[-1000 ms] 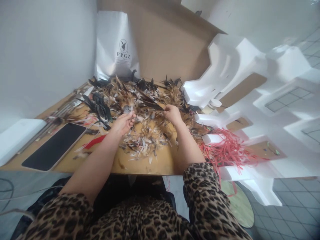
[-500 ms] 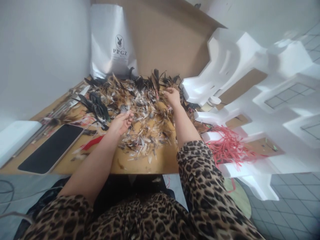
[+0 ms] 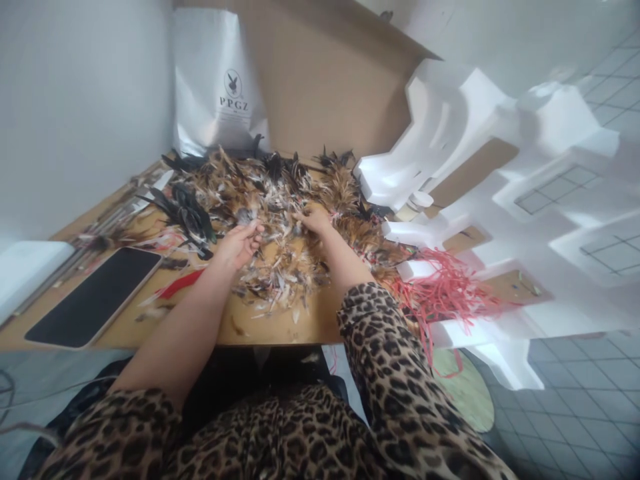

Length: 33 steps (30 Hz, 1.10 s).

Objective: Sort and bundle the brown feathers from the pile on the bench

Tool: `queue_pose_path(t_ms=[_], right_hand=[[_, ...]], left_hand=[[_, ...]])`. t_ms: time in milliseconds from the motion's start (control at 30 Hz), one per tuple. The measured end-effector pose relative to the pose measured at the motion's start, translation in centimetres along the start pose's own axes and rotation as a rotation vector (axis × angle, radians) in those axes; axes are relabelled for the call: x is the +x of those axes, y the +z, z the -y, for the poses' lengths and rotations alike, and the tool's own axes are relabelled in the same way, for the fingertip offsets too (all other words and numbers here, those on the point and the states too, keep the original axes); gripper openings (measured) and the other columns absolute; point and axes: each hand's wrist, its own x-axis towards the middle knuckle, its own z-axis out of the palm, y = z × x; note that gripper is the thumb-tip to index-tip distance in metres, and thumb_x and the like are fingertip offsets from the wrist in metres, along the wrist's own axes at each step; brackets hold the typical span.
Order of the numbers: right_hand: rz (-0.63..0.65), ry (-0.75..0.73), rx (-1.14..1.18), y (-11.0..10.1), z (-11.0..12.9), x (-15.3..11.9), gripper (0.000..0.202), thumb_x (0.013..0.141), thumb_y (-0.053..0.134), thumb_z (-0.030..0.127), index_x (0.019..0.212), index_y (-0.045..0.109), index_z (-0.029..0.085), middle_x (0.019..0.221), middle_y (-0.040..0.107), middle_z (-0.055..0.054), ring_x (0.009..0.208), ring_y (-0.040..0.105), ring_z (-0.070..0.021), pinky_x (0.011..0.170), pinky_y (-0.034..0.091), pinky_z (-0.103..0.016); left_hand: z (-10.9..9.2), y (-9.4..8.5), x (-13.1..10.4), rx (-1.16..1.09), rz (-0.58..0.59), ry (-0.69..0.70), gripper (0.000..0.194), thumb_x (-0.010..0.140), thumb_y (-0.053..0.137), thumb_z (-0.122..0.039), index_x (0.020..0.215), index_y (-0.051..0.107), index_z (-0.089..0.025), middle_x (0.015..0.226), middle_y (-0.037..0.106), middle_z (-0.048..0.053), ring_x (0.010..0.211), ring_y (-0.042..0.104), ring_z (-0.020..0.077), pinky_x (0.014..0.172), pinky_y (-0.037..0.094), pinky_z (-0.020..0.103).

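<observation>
Brown, white and black feathers (image 3: 287,270) lie in a loose heap over the middle of the table. My left hand (image 3: 241,245) is closed, thumb against fingers, at the heap's near left side, pinching a feather with grey fluff (image 3: 246,215). Over the middle of the heap is my right hand (image 3: 316,220), its fingers drawn together and pointing left among the feathers; whatever they hold is too small to make out. A bunch of long black feathers (image 3: 187,217) lies left of my left hand. Brown feather bunches (image 3: 343,187) lie beyond and beside my right hand.
A dark-screened phone (image 3: 95,297) and a red strip (image 3: 183,283) lie at the left. White foam packing (image 3: 480,220) stands at the right, with red ribbons (image 3: 445,290) over it. Behind the heap are a silver bag (image 3: 210,80) and a cardboard sheet (image 3: 330,80).
My right hand has moved left and nearer to me, from the far right of the heap toward my left hand. My left hand keeps its pinch in nearly the same place.
</observation>
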Motion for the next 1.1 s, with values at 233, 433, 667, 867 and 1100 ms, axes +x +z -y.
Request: queue_pose_path(t_ms=[233,433,667,867,1100], right_hand=[[0.153,-0.171,0.201,2.1,3.7,-1.7,0.020,0.071,0.058,0.020,0.088,0.067,0.015,0.072,0.065,-0.001,0.064,0.057,-0.0107,0.065,0.045,-0.021],[-0.114,-0.287,0.240,-1.3,4.0,-5.8,0.034,0.067,0.062,0.022,0.100,0.064,0.015,0.091,0.065,-0.004,0.077,0.058,-0.0134,0.079,0.045,-0.027],[0.155,-0.469,0.246,-1.8,4.7,-11.0,0.013,0.073,0.056,0.018,0.080,0.068,0.015,0.078,0.065,-0.001,0.073,0.057,-0.0111,0.074,0.042,-0.022],[0.199,-0.605,-0.056,0.4,5.0,-11.5,0.026,0.072,0.056,0.015,0.093,0.070,0.021,0.090,0.060,-0.004,0.088,0.054,-0.0157,0.081,0.039,-0.026],[0.211,-0.580,0.032,0.2,5.0,-10.3,0.016,0.073,0.056,0.017,0.082,0.070,0.016,0.085,0.059,-0.004,0.078,0.052,-0.0120,0.075,0.039,-0.022]], left_hand=[[0.2,-0.4,0.4,0.015,0.023,-0.001,0.009,0.076,0.063,-0.014,0.084,0.062,-0.011,0.067,0.063,0.001,0.047,0.054,0.0041,0.038,0.037,0.012],[0.0,0.0,0.1,0.012,0.021,-0.005,0.011,0.073,0.066,-0.015,0.082,0.061,-0.011,0.066,0.062,0.000,0.047,0.054,0.0042,0.038,0.036,0.012],[-0.3,0.5,-0.3,0.037,0.001,0.015,0.009,0.073,0.067,-0.016,0.080,0.062,-0.012,0.065,0.061,0.000,0.047,0.053,0.0037,0.039,0.036,0.011],[-0.3,0.7,-0.6,0.041,0.006,0.019,0.006,0.075,0.065,-0.014,0.080,0.062,-0.011,0.064,0.062,0.000,0.046,0.052,0.0034,0.038,0.037,0.011],[-0.2,0.5,-0.4,0.123,-0.011,0.016,0.009,0.073,0.067,-0.014,0.079,0.062,-0.010,0.066,0.065,0.003,0.045,0.054,0.0046,0.037,0.038,0.012]])
